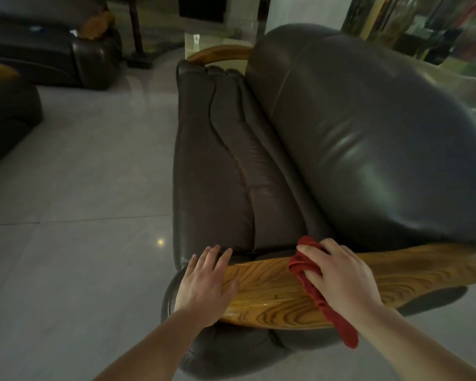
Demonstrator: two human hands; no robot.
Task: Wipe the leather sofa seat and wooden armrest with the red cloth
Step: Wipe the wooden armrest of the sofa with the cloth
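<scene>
R hand grip pins red cloth (long axis crosswise) on wooden armrest; L hand flat, fingers spread.

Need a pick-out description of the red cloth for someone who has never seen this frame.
Start at the dark leather armchair filling the right of the view, then drop to its near wooden armrest with bold grain. The red cloth is draped across that armrest under the right hand, one end hanging over the near edge. It is the only red thing here; the left hand rests flat, holding nothing.
</scene>
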